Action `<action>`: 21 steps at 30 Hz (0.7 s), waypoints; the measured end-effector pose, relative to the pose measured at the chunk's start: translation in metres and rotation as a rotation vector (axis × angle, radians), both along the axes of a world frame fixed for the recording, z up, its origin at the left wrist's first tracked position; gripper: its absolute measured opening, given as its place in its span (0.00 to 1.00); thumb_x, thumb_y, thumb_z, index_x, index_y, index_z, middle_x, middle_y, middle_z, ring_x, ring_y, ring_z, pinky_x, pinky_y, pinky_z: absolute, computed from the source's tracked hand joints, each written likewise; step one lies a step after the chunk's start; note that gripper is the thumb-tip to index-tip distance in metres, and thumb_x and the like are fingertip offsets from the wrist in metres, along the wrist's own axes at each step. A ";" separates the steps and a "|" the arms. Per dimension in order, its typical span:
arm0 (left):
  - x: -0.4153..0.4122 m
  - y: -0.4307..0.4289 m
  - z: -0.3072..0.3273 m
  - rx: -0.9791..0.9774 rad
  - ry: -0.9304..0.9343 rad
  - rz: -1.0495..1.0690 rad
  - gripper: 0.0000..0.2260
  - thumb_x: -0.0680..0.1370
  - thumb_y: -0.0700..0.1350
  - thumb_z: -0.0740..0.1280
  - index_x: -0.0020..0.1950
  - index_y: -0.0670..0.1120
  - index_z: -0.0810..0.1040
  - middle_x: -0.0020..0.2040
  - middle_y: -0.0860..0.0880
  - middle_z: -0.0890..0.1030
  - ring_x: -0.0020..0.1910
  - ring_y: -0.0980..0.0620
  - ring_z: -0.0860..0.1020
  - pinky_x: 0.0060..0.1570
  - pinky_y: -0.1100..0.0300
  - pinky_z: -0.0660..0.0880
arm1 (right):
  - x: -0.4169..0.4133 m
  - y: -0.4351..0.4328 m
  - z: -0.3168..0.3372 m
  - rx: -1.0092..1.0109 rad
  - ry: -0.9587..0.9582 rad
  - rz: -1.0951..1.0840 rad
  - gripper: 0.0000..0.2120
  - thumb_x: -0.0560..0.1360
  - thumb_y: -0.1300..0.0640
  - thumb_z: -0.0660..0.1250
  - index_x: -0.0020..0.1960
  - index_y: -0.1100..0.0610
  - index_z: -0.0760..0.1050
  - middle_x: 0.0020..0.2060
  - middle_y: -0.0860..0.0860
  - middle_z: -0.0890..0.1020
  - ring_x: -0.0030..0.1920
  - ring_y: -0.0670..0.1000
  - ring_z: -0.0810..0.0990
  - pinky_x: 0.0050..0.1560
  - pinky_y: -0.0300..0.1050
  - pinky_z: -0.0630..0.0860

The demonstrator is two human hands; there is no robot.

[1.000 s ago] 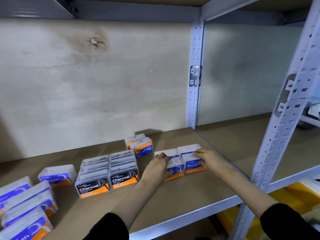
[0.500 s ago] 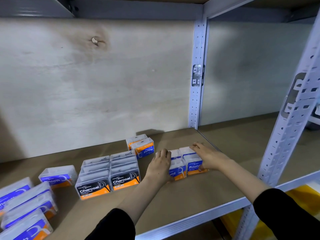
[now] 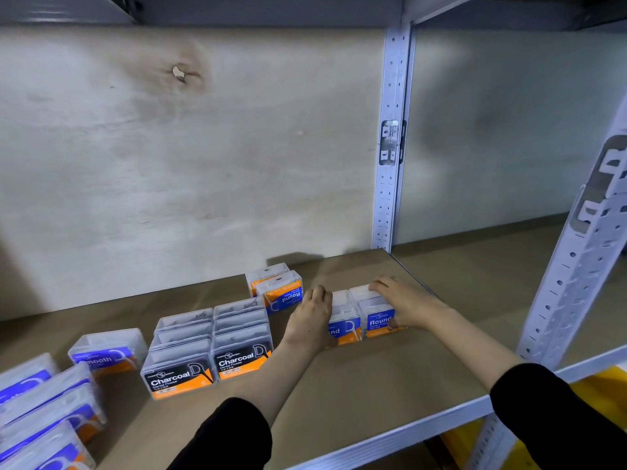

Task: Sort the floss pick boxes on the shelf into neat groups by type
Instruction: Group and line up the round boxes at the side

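A cluster of clear floss pick boxes labelled Round (image 3: 377, 318), blue and orange, sits on the shelf board (image 3: 356, 388) right of centre. My left hand (image 3: 311, 318) presses flat against the cluster's left side. My right hand (image 3: 405, 305) lies over its right side and back corner. Two more Round boxes (image 3: 283, 290) stand just behind and to the left, their labels turned upside down. A tidy block of black-and-orange Charcoal boxes (image 3: 210, 351) lies left of my left hand. One Smooth box (image 3: 108, 352) and several blue boxes (image 3: 44, 408) lie at far left.
A pale plywood back wall closes the shelf. A perforated metal upright (image 3: 390, 147) stands at the back right corner, and another post (image 3: 576, 273) at the front right. A second shelf bay continues to the right. Something yellow (image 3: 600, 388) lies below the shelf edge.
My right hand has slid from the front Round box toward the cluster's back corner. My left hand has shifted off the box front to its left side. The cluster sits tighter.
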State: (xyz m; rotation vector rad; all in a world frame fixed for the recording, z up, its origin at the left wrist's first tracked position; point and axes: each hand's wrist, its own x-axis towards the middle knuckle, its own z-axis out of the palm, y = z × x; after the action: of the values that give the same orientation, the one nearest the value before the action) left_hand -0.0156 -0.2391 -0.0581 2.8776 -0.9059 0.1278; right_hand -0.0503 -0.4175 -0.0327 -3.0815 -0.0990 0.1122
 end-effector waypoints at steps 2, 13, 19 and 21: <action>0.004 0.000 0.000 0.001 -0.006 0.007 0.32 0.72 0.48 0.71 0.71 0.42 0.61 0.68 0.45 0.65 0.67 0.49 0.67 0.62 0.57 0.72 | 0.005 0.000 -0.001 0.010 -0.005 -0.003 0.35 0.69 0.61 0.72 0.71 0.58 0.60 0.69 0.51 0.64 0.68 0.51 0.64 0.63 0.43 0.68; 0.023 0.000 0.000 0.029 0.008 0.023 0.33 0.73 0.47 0.71 0.73 0.42 0.58 0.70 0.45 0.64 0.70 0.48 0.64 0.67 0.56 0.68 | 0.024 0.002 -0.001 0.015 -0.034 0.014 0.34 0.70 0.60 0.71 0.71 0.57 0.59 0.70 0.52 0.64 0.68 0.51 0.65 0.62 0.42 0.69; 0.028 -0.001 -0.001 0.014 0.027 0.034 0.34 0.73 0.47 0.71 0.73 0.43 0.59 0.70 0.46 0.64 0.70 0.49 0.64 0.67 0.55 0.68 | 0.028 0.000 -0.002 0.016 -0.045 0.031 0.33 0.70 0.60 0.71 0.71 0.57 0.60 0.70 0.52 0.65 0.68 0.51 0.65 0.63 0.43 0.68; 0.029 -0.001 -0.001 0.009 0.033 0.037 0.34 0.72 0.47 0.71 0.73 0.43 0.59 0.70 0.46 0.64 0.70 0.49 0.64 0.67 0.55 0.69 | 0.028 0.000 -0.002 0.012 -0.047 0.037 0.34 0.69 0.59 0.71 0.71 0.58 0.60 0.69 0.52 0.65 0.68 0.51 0.65 0.63 0.42 0.67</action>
State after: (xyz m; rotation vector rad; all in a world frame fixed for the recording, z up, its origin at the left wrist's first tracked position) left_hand 0.0138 -0.2403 -0.0589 2.8963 -0.8495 0.0793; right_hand -0.0220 -0.4179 -0.0349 -3.0715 -0.1587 0.0409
